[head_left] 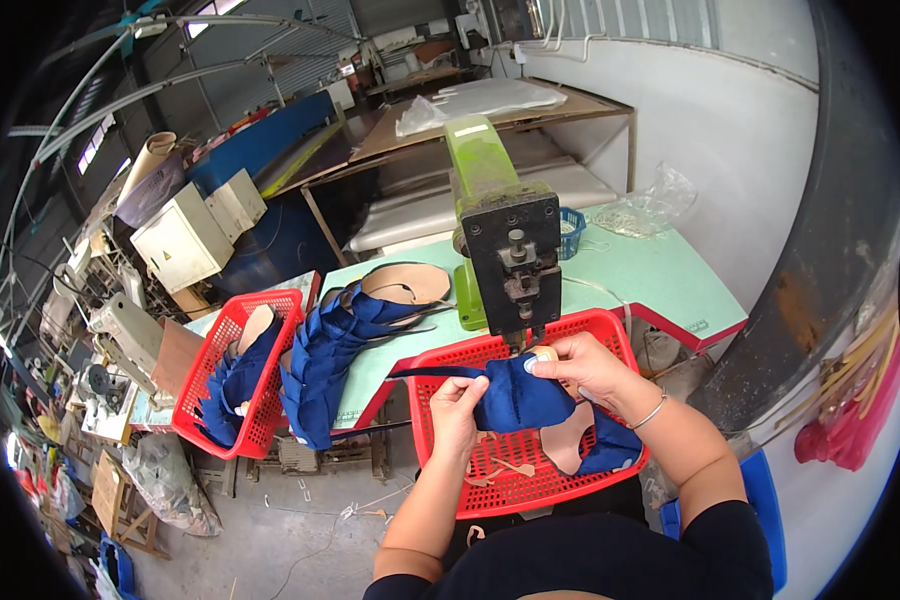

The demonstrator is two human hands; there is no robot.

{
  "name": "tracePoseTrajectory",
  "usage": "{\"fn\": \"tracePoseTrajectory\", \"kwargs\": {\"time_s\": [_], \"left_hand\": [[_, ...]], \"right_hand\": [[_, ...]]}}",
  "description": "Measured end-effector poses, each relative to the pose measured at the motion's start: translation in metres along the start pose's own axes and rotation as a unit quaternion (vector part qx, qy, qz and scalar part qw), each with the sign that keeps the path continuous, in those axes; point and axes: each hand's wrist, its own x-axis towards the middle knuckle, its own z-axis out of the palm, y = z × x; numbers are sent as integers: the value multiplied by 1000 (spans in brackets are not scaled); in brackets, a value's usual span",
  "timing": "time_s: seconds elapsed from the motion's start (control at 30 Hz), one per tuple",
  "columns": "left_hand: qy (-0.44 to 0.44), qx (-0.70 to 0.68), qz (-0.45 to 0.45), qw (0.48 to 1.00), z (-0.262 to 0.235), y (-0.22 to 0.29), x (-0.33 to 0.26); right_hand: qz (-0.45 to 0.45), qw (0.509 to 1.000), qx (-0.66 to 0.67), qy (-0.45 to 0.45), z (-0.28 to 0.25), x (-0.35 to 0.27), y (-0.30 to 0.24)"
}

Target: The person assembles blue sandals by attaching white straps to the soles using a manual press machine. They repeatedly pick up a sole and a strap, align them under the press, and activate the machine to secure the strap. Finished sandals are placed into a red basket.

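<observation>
A blue velvety fabric piece, with a narrow dark strap on its left side, is held between my two hands just below the head of a green machine. My left hand pinches its left edge near the strap. With thumb and fingers, my right hand grips the upper right edge, where a small pale rounded part shows at the fingertips. Beneath my hands sits a red perforated basket containing more blue pieces with beige lining and thin beige scraps. The machine's lower tip is partly hidden behind the fabric.
On the light green tabletop, overlapping blue pieces lie in a row to the left. A second red basket there holds more. Behind the machine stand a small blue basket and a clear plastic bag. A dark column rises at right.
</observation>
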Motion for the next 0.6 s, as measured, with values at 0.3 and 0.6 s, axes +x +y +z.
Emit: {"fn": "tracePoseTrajectory", "kwargs": {"time_s": [0.3,0.6], "left_hand": [[-31,17,-20,999,12,-3,-13],[-38,-29,-43,998,18,-5,-5]], "right_hand": [[-12,996,-92,6,-17,6,-5],[-45,996,-77,7,-21,5,-3]]}}
